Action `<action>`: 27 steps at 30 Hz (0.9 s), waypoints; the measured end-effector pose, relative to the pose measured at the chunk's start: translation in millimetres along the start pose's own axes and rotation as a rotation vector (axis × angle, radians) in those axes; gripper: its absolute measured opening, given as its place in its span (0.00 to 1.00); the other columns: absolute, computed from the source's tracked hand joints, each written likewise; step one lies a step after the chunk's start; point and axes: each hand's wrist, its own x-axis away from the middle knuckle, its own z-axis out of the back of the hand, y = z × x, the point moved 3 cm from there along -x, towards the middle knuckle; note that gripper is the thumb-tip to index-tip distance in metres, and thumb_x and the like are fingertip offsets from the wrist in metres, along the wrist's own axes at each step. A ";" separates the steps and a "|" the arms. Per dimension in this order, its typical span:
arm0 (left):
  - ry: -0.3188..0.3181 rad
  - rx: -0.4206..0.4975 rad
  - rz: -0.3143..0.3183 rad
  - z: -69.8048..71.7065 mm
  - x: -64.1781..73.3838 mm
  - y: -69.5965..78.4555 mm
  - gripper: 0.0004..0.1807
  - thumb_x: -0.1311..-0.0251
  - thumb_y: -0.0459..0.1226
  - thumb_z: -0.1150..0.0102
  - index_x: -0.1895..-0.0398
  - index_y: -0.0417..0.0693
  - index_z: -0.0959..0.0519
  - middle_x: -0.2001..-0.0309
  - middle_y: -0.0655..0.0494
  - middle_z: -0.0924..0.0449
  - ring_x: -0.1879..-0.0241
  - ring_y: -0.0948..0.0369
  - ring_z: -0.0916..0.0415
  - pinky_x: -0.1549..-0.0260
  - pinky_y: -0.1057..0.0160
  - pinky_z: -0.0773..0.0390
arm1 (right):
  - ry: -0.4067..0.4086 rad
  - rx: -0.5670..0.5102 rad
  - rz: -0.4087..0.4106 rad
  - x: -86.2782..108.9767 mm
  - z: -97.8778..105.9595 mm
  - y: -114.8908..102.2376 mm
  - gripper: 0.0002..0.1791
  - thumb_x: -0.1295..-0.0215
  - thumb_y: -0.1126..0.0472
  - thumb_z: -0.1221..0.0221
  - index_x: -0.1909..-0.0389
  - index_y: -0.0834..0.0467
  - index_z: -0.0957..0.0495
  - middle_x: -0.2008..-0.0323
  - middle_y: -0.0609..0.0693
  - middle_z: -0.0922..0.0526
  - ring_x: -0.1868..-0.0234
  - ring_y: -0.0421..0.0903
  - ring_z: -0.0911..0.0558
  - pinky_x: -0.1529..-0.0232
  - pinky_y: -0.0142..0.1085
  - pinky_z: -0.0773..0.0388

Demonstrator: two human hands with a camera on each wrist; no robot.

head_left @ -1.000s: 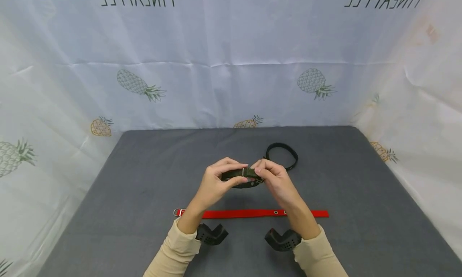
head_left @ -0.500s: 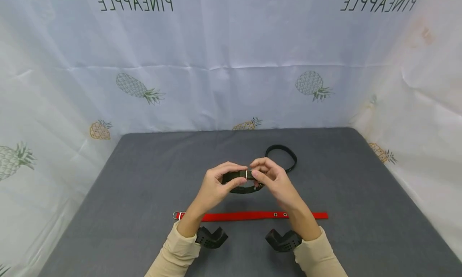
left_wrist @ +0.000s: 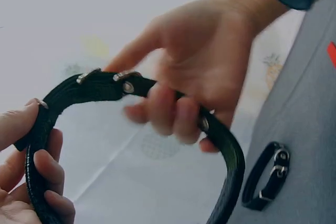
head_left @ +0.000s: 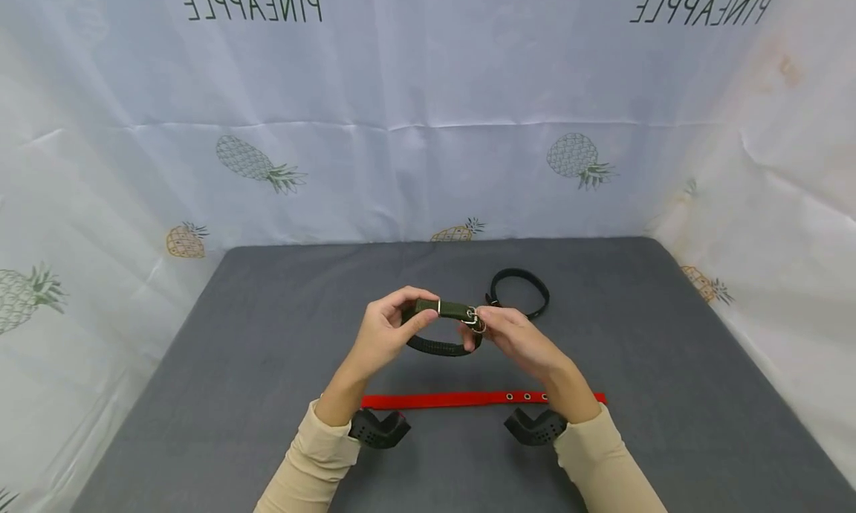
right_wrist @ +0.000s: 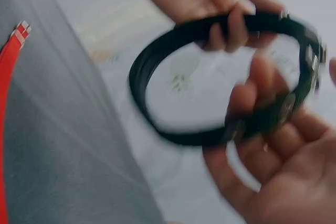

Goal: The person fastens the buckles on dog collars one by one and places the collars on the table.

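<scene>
Head view: left grip (head_left: 378, 334) pinches green collar (head_left: 453, 310); right grip (head_left: 524, 341) holds its buckle (head_left: 472, 317) end.

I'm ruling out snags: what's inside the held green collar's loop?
Fingers of the right hand and left hand reach into the loop of the dark green collar; the gray table shows through in the head view. The collar surface under those fingers is hidden.

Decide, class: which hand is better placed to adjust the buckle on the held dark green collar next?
Probably the right hand: it is at the buckle, while the left hand holds the dark green collar farther along, by its metal loop, and could steady it.
</scene>
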 end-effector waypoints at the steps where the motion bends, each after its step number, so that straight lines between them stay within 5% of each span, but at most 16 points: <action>1: 0.006 0.007 0.010 3.2 -0.4 -0.3 0.15 0.38 0.35 0.39 0.53 0.31 0.23 0.61 0.60 0.23 0.65 0.70 0.27 0.61 0.74 0.22 | -0.032 -0.039 -0.001 0.1 2.0 1.4 0.17 0.22 0.55 0.60 0.58 0.50 0.21 0.66 0.41 0.20 0.63 0.37 0.22 0.48 0.29 0.28; 5: 0.007 -0.010 0.059 13.0 -1.4 -4.9 0.17 0.37 0.37 0.39 0.52 0.31 0.23 0.62 0.64 0.24 0.65 0.71 0.28 0.61 0.74 0.23 | -0.089 -0.127 0.020 0.0 10.7 7.7 0.18 0.23 0.64 0.61 0.58 0.51 0.21 0.66 0.41 0.21 0.62 0.37 0.23 0.47 0.29 0.28; 12: 0.005 -0.049 0.106 21.2 1.1 -13.6 0.16 0.36 0.36 0.40 0.51 0.33 0.23 0.61 0.64 0.23 0.64 0.71 0.28 0.60 0.71 0.22 | -0.071 -0.007 0.022 -1.4 20.3 7.9 0.15 0.26 0.65 0.54 0.54 0.47 0.21 0.65 0.39 0.19 0.58 0.37 0.24 0.47 0.29 0.29; 18: -0.017 -0.109 0.091 21.6 -1.4 -16.7 0.14 0.35 0.34 0.43 0.49 0.34 0.24 0.54 0.45 0.24 0.61 0.69 0.30 0.62 0.70 0.28 | -0.030 0.082 -0.012 -6.1 21.6 4.5 0.11 0.28 0.63 0.49 0.55 0.49 0.20 0.61 0.38 0.19 0.56 0.37 0.24 0.47 0.30 0.28; 27: 0.005 -0.150 0.059 28.0 -3.0 -21.8 0.14 0.37 0.30 0.42 0.49 0.37 0.23 0.48 0.38 0.22 0.47 0.74 0.27 0.42 0.70 0.27 | 0.007 0.210 -0.018 -14.4 22.7 4.2 0.15 0.28 0.62 0.48 0.51 0.70 0.25 0.57 0.37 0.21 0.58 0.36 0.24 0.50 0.29 0.25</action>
